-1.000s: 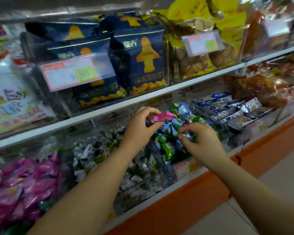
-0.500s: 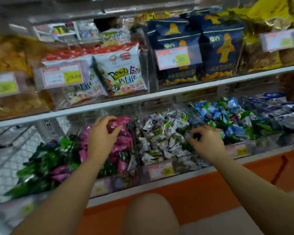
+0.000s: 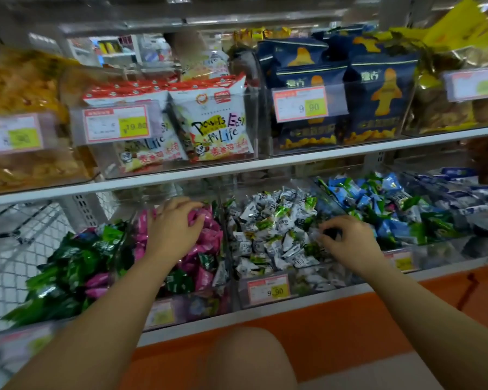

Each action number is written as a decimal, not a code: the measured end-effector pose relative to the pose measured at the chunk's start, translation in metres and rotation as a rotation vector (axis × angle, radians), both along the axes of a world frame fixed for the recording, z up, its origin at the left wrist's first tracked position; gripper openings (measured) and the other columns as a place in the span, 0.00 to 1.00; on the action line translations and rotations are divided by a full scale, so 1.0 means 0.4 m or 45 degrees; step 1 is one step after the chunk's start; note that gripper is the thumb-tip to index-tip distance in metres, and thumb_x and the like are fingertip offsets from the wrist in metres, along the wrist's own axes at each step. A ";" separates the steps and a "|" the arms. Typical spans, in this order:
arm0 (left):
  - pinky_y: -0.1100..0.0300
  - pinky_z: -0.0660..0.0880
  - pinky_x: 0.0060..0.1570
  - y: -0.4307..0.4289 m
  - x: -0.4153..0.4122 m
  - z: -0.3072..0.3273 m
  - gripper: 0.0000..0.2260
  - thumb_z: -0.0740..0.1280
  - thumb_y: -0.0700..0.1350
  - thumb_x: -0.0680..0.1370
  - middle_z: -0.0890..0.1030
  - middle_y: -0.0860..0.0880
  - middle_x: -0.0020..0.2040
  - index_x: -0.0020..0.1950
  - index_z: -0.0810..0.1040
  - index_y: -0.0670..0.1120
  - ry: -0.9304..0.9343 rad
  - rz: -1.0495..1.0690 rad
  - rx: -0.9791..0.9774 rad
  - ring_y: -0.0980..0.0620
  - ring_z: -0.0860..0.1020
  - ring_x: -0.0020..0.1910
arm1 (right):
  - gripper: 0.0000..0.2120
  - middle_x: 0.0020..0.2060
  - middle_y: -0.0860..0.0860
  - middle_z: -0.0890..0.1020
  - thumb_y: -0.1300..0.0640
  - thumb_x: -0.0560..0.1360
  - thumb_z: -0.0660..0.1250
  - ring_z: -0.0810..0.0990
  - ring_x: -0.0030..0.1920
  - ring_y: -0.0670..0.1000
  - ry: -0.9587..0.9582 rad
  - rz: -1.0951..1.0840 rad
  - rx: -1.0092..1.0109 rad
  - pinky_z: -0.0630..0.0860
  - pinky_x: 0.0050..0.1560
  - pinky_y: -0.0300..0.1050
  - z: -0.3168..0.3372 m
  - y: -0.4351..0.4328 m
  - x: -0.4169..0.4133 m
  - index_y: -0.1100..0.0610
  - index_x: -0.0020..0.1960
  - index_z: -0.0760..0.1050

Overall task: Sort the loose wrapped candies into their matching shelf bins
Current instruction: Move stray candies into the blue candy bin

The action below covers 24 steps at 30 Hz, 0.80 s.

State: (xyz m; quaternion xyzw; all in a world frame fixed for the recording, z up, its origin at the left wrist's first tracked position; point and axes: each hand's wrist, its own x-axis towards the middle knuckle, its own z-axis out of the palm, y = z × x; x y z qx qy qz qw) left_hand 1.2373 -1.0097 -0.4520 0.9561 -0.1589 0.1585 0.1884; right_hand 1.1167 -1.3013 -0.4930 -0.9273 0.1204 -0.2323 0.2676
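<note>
- The clear bins (image 3: 307, 285) sit in a row on the lower shelf (image 3: 440, 273), each one heaped with wrapped candies.
- Right under the left hand (image 3: 175, 226) is the bin of pink candies (image 3: 209, 239), with a few green strays (image 3: 206, 260) mixed in near the wrist.
- Out past the left hand's outer side there's a pile of green candies (image 3: 68, 266), with a couple of pink ones in it.
- Between the two hands, and under the right hand (image 3: 350, 240), is the bin of white-and-green candies (image 3: 276, 235). A 9.90 price tag (image 3: 268, 289) is on its front.
- Beyond the right hand is a bin of blue and green candies (image 3: 378, 204).
- Above both hands, the upper shelf (image 3: 293, 161) carries white snack bags (image 3: 217, 122) and navy bags (image 3: 378, 94).
- The left hand's fingers curl down onto the pink pile, and a pink wrapper shows between the thumb and fingertips. Honestly can't tell if it's gripped or just touched.
- The right hand's fingers are curled in, pinching a small dark piece (image 3: 331, 233). It's too blurry to name.
- The hands are well apart.
</note>
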 end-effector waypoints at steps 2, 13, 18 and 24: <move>0.45 0.64 0.67 -0.066 -0.020 0.024 0.12 0.62 0.51 0.79 0.71 0.51 0.66 0.62 0.76 0.55 -0.036 -0.128 -0.073 0.48 0.71 0.63 | 0.09 0.51 0.56 0.79 0.55 0.75 0.69 0.75 0.53 0.56 -0.033 0.028 0.027 0.68 0.62 0.59 0.010 -0.019 -0.013 0.57 0.53 0.80; 0.60 0.69 0.48 -0.559 -0.108 0.022 0.09 0.61 0.49 0.81 0.72 0.53 0.63 0.60 0.76 0.54 0.178 -0.720 -0.116 0.53 0.74 0.51 | 0.06 0.52 0.54 0.81 0.59 0.75 0.69 0.77 0.55 0.56 -0.187 -0.200 0.044 0.75 0.53 0.51 -0.009 -0.257 -0.122 0.57 0.51 0.80; 0.58 0.69 0.56 -0.744 -0.097 0.007 0.10 0.61 0.48 0.81 0.70 0.51 0.67 0.62 0.75 0.53 0.215 -0.832 -0.030 0.51 0.72 0.61 | 0.08 0.53 0.52 0.82 0.58 0.74 0.69 0.78 0.54 0.54 -0.071 -0.306 0.038 0.75 0.53 0.53 -0.044 -0.387 -0.138 0.53 0.53 0.81; 0.53 0.69 0.61 -0.927 -0.027 -0.009 0.15 0.62 0.50 0.80 0.69 0.48 0.70 0.67 0.72 0.53 0.309 -0.947 0.232 0.48 0.70 0.64 | 0.09 0.54 0.49 0.81 0.53 0.75 0.68 0.75 0.57 0.56 -0.093 -0.323 -0.013 0.71 0.58 0.59 -0.043 -0.484 -0.129 0.49 0.54 0.80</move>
